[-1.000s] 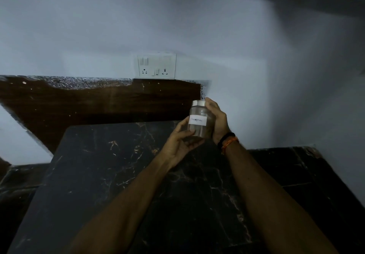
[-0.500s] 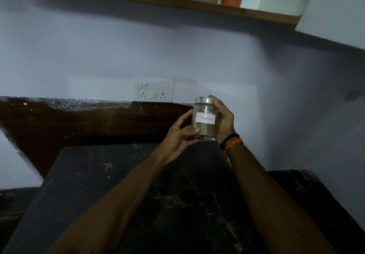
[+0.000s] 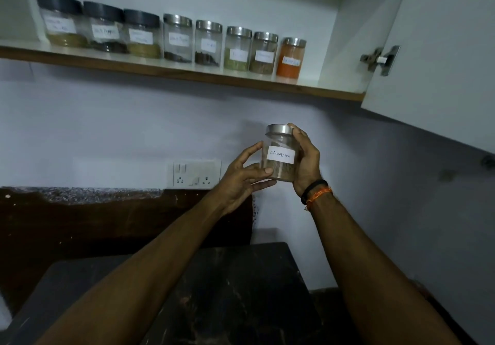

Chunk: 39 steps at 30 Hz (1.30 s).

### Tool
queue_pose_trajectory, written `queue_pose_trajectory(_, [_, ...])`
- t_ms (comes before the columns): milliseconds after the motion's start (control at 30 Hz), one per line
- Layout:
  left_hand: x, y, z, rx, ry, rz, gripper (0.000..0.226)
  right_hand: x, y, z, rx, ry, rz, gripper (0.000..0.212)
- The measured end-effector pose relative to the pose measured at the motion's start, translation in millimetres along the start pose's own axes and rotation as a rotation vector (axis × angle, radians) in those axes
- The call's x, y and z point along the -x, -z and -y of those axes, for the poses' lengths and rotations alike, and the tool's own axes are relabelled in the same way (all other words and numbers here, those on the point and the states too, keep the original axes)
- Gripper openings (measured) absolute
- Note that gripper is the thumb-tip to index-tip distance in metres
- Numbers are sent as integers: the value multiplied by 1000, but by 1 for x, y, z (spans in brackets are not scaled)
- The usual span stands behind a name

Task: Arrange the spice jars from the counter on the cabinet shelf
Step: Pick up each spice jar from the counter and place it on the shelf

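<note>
Cinnamon jar [image 3: 280, 154] sits upright in the air between our hands, below the cabinet shelf [image 3: 187, 72]. Our right hand [image 3: 306, 159] wraps its side; our left hand [image 3: 245, 173] pinches its lower edge. Eight labelled jars [image 3: 178, 37] line the shelf, the open door [image 3: 439, 57] at right.

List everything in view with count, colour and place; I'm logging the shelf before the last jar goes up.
Black-lidded jars: three, clear, left of shelf row.
Steel-lidded jars: five, clear, right of them; the last holds orange powder.
Shelf: one, wood-edged, inside the cabinet.
Cabinet door: one, white, open at right.
Socket plate: one, white, on wall.
Counter: one, black marble, below.
Cinnamon jar: one, steel lid, held below the shelf.
Hands: left hand and right hand both grip it.
</note>
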<state>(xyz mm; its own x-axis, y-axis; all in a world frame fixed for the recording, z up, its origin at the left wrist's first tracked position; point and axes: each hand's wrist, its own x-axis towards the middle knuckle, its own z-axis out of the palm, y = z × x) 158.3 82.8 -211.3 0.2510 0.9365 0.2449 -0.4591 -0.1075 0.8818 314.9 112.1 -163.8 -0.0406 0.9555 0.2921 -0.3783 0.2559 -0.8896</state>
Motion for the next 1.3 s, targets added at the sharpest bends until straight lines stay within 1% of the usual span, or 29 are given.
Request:
queue_pose_trajectory(300, [-40,-16,-46,-62,-115,42,78,-42,-14,45,-6,129,30,43])
queue_pose_trajectory(567, [-68,-25,-77,-127,-190,100,74,-68,-22,75,11,207,52,40])
queue_pose_trajectory(700, [-79,-29,-90,-164,-220,132,71,-75,-27,87,12,252,70,44])
queue_pose_trajectory(767, [-83,-30,-96,-202,-232,131,68,-78,-27,91,13,269,84,39])
queue_pose_trajectory(833, [-87,-34,-103,-239,-232,92,61,-80,-26,94,10,288,95,35])
queue_pose_trajectory(967, [-101,-43,-126,-335,-257,4,43,-85,-25,98,-2,302,71,43])
queue_pose_trajectory(1033, [-109,-47,-141,-392,-280,-3,43,-88,-24,100,-5,307,69,49])
queue_pose_trajectory(1133, [-119,-57,-165,-494,-277,13,51,-92,-24,106,19,324,65,55])
queue_pose_trajectory(1200, [-125,-63,-180,-588,-272,50,54,-94,-24,112,28,344,73,53])
queue_pose_trajectory(1300, [-132,-71,-197,-710,-264,111,49,-99,-25,121,44,376,80,48])
